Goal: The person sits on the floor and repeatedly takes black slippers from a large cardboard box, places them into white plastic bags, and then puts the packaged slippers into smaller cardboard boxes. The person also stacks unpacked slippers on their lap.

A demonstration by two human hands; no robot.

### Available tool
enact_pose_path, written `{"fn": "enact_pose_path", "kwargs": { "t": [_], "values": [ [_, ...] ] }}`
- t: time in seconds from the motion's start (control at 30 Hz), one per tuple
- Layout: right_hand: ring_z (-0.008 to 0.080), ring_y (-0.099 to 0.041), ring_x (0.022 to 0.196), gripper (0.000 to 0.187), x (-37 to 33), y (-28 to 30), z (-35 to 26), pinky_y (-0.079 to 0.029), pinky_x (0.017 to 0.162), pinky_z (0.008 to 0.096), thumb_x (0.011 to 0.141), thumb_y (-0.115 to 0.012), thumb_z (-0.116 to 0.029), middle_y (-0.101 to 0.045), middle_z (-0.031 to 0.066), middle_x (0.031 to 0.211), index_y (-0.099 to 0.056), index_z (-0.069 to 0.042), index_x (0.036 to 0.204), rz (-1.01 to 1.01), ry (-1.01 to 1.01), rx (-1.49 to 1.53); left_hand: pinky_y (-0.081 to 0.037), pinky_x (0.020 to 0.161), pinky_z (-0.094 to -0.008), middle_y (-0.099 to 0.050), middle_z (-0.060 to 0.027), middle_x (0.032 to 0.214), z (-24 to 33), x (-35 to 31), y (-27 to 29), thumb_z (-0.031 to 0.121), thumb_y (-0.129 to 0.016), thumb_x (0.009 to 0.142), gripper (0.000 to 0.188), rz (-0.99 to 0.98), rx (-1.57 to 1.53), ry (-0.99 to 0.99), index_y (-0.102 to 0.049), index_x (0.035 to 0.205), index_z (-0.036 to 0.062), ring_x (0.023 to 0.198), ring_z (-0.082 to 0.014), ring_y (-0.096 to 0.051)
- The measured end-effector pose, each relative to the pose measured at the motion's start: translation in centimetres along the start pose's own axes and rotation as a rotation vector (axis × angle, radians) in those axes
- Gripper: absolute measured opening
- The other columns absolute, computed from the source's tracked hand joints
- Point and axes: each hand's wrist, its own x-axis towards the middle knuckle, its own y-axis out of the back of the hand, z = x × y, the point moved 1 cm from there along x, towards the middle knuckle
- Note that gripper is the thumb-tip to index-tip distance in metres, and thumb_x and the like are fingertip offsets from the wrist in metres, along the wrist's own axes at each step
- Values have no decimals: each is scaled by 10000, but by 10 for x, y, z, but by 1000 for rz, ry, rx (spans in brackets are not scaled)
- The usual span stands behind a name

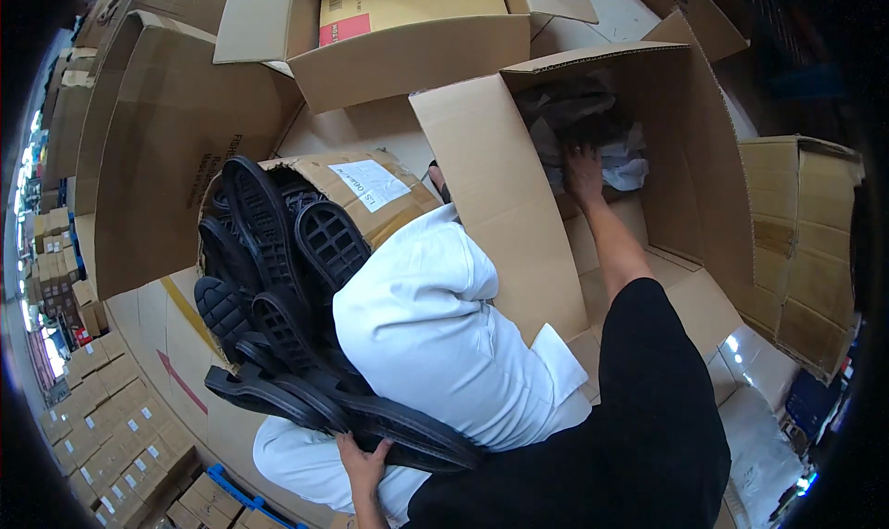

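Note:
At the lower edge my left hand (363, 462) grips the rim of a black shoe sole (407, 427), thumb over it. This sole lies across my lap against other dark soles. Behind it, several black shoe soles (269, 233) stick out of a tilted brown carton (375, 191) with a white label. Further right, my right hand (583, 175) reaches deep into an open cardboard box (685, 149). Its fingers look stretched out over crumpled pale wrapping (625, 159). The fingertips are in shadow, and what lies beneath the wrapping is hidden.
An open carton (417, 62) at the back holds a yellow box (417, 6). Tall cardboard (185, 149) stands at left, a closed carton (801, 242) at right. Stacked cartons (120, 446) fill the lower left beside a blue bar (245, 494). A plastic bag (761, 446) lies lower right.

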Motion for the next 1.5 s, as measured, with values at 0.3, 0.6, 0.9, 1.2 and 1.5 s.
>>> {"fn": "enact_pose_path", "kwargs": {
  "t": [0.3,0.6,0.9,1.2,1.5],
  "values": [
    [276,-477,1000,698,-74,125,32,-313,916,461,501,-776,-186,-488,125,1050,-427,-54,1091,241,-279,441,-438,764,-390,-577,-231,949,10,9,29,300,-754,628,547,62,-30,-360,-546,990,-53,881,-383,-551],
    [230,-504,1012,784,-136,392,-28,-398,867,329,517,-785,-193,-492,125,1075,-398,-4,1172,543,155,942,-434,736,-330,-599,-79,808,68,-27,105,173,-770,596,432,258,-171,-751,-580,960,38,755,-232,-566],
    [220,-495,1053,869,-177,533,-188,-373,918,328,540,-788,-301,-502,130,1140,-378,19,1236,-105,672,1459,-284,1024,-394,-321,-160,1339,93,-48,83,386,-872,406,1145,-86,-945,-1288,-281,1310,8,1231,-296,-338],
    [244,-456,1076,765,-148,523,-259,-398,885,375,694,-667,-535,-473,128,1110,-408,-46,1222,-85,1108,1311,-284,1025,-395,-323,-157,1340,31,-3,25,388,-825,454,1081,-538,-1644,-838,-283,1311,14,1229,-294,-342],
    [160,-543,780,187,-162,521,-274,-423,644,323,879,-531,-206,-545,96,795,-519,-21,898,-380,1118,1090,-284,1026,-396,-326,-154,1341,26,1,-6,389,-778,502,1017,-600,-1798,-734,-286,1312,19,1227,-292,-346]
  ]
}}
